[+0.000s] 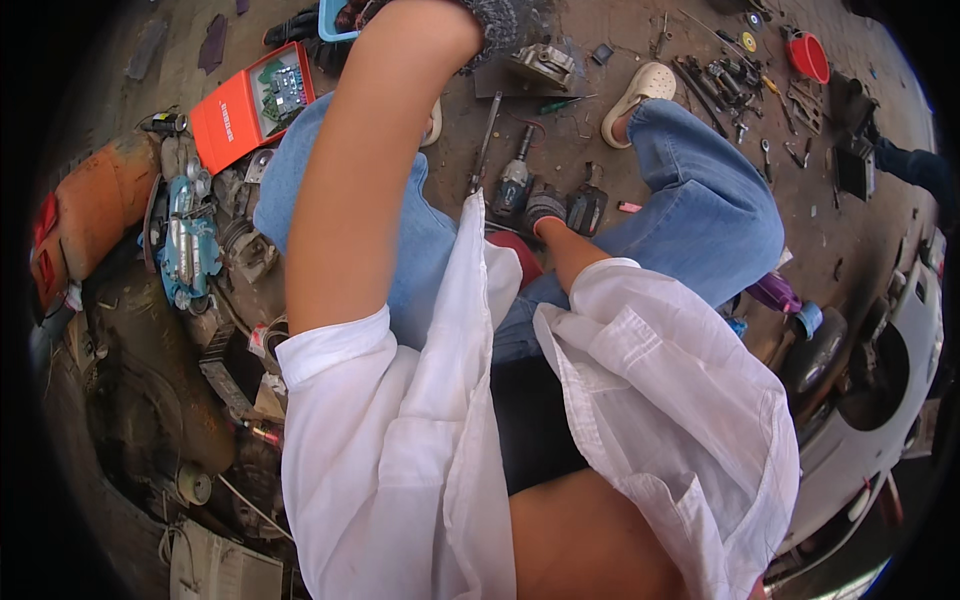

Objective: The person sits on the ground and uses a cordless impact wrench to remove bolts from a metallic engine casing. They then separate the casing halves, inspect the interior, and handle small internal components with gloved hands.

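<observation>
My left arm reaches far forward. My left hand (pixel 497 32), in a dark grey knit glove, is at the top edge, cut off and blurred, with its fingers hidden. Beside it, a cast metal housing (pixel 541 66) lies on a dark flat piece. My right hand (pixel 546 204), also gloved, is low between my knees. It is closed around the handle of a cordless drill (pixel 514 182). The drill's nose points away from me, and its black battery end (pixel 587 208) shows right of my hand. A long metal bar (pixel 487 140) lies left of the drill.
A green screwdriver (pixel 562 104) lies beyond the drill. At the left are an open orange box (pixel 232 122), a blue metal part (pixel 187 245) and piled parts. Several wrenches and sockets, a red bowl (pixel 808 58) and another person's leg (pixel 915 170) are at the right.
</observation>
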Demonstrator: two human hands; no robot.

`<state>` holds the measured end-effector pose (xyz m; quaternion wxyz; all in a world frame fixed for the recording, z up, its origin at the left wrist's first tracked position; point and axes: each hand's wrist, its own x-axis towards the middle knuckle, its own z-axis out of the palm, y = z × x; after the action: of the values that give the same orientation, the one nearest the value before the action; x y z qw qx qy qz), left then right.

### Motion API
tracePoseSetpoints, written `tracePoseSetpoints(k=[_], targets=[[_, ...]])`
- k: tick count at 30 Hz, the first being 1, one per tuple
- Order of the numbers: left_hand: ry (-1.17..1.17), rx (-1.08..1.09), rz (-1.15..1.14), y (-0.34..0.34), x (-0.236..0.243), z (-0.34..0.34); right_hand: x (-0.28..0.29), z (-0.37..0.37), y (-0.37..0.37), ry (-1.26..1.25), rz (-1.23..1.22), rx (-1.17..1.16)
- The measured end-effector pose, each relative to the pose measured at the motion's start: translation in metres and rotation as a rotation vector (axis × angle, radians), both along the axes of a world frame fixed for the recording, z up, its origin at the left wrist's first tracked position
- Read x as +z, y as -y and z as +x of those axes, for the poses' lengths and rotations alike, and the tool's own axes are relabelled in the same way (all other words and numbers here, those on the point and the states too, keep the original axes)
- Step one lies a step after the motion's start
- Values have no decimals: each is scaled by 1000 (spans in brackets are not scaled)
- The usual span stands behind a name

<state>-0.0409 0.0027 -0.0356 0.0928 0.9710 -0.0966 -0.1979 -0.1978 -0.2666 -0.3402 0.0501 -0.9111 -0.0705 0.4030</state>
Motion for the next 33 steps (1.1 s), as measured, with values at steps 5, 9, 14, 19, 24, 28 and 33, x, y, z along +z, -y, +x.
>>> tracePoseSetpoints(k=[5,9,14,19,24,28,33], targets=[[9,28,-30,-7,2,-1,-48,-12,11,40,-96,83],[21,34,-52,-11,7,3,-24,-6,10,-12,-79,89],[32,31,-65,-14,11,10,-9,0,11,-84,-53,77],[33,37,-51,-16,15,10,6,16,0,-151,38,22],[46,56,-21,-20,15,11,20,25,-11,-131,250,-64],[93,71,-34,-18,13,23,41,31,-4,-128,341,-101],[-187,44,73,-11,-3,20,30,13,-1,-52,460,-280]])
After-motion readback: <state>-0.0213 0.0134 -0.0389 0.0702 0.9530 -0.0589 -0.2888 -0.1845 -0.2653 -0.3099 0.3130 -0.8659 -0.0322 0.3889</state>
